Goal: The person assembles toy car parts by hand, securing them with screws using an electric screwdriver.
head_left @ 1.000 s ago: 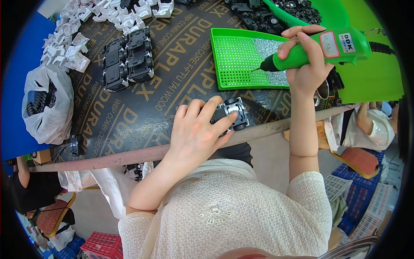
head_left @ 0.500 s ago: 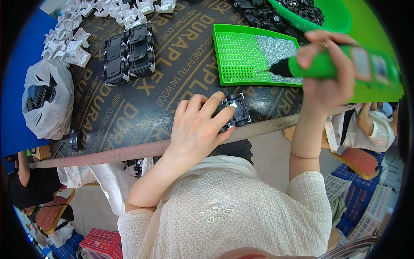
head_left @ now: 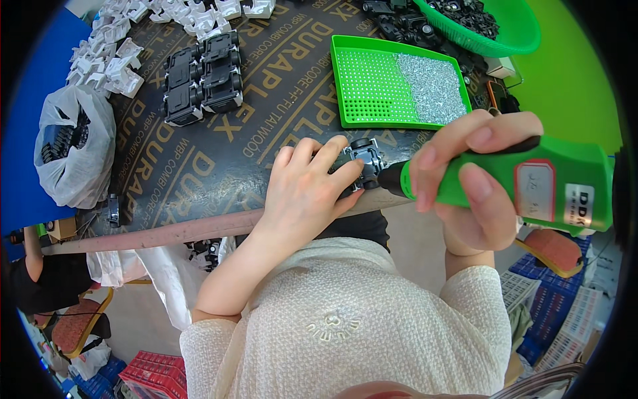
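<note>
My left hand [head_left: 309, 179] is closed round a small black-and-white toy car chassis [head_left: 365, 159] at the table's near edge; its fingers cover the chassis's left part. In my right hand [head_left: 475, 179] is a green electric screwdriver [head_left: 565, 186], gripped with fingers wrapped round its body. The screwdriver's black nose [head_left: 393, 178] points left and meets the right side of the chassis in this view; its bit is hidden. Just beyond stands a green perforated tray [head_left: 355, 80] with many small silver screws [head_left: 432, 86] heaped in its right half.
Black assembled chassis [head_left: 203, 80] stand in a block at left. White plastic parts [head_left: 109, 63] are piled behind a plastic bag [head_left: 73, 146] of black parts. A green basket [head_left: 525, 36] with black parts sits far right. One small part [head_left: 114, 209] lies near the left edge.
My right hand has brought the screwdriver from over the screw tray down and nearer, to the chassis. My left hand stays in place, holding the chassis.
</note>
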Demonstrator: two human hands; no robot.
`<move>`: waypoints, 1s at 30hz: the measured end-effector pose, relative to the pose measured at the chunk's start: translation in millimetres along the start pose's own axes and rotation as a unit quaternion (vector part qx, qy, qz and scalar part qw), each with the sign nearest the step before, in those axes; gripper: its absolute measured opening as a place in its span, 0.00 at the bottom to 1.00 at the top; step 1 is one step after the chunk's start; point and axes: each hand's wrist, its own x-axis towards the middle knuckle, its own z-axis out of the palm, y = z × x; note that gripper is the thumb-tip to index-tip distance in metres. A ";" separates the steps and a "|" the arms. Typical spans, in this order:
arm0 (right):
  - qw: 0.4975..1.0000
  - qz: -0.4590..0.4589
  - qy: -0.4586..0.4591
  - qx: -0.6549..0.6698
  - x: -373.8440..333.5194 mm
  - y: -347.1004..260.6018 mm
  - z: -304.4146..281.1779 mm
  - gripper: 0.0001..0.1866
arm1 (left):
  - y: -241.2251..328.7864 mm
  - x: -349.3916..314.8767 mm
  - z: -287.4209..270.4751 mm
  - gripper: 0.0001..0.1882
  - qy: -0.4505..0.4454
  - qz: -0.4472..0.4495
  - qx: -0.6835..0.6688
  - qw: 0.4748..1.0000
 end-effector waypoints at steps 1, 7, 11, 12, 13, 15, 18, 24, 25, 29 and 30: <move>1.000 0.010 0.002 -0.010 -0.4 1.2 1.4 0.13 | 0.4 0.1 -0.2 0.17 -0.004 0.003 0.000 1.000; 0.998 0.064 -0.021 0.002 3.0 10.2 4.2 0.12 | 1.2 0.6 -1.2 0.17 -0.011 0.008 -0.004 1.000; 0.996 0.079 -0.003 0.031 0.1 11.7 2.5 0.12 | 1.4 1.7 0.2 0.16 -0.005 0.012 -0.014 1.000; 0.997 0.063 -0.035 -0.022 -0.8 12.5 -1.1 0.12 | 1.1 0.7 0.2 0.16 -0.004 0.009 -0.012 1.000; 0.994 0.047 -0.067 -0.075 -1.0 13.1 -3.0 0.13 | 0.5 0.2 0.2 0.16 0.002 0.010 -0.011 1.000; 0.995 0.025 -0.077 -0.055 4.1 12.4 1.8 0.13 | -1.3 -0.8 0.4 0.16 0.010 0.011 -0.009 1.000; 0.997 -0.027 -0.031 0.066 3.3 0.6 4.4 0.14 | -2.0 -0.5 1.0 0.21 -0.002 0.021 -0.006 1.000; 0.991 -0.073 -0.048 0.097 -12.6 -2.7 10.9 0.12 | 0.5 -0.1 1.6 0.43 0.037 -0.025 -0.048 0.998; 0.992 -0.063 -0.047 0.094 -14.1 -0.6 12.9 0.12 | 0.1 -0.1 2.0 0.43 0.037 -0.023 -0.047 0.998; 0.994 -0.057 -0.048 0.076 -15.4 3.5 17.0 0.12 | -1.3 -1.0 1.2 0.51 0.016 -0.021 -0.037 0.999; 0.994 -0.057 -0.048 0.076 -15.5 2.1 17.1 0.12 | -1.2 -0.9 0.4 0.52 0.013 -0.025 -0.037 0.999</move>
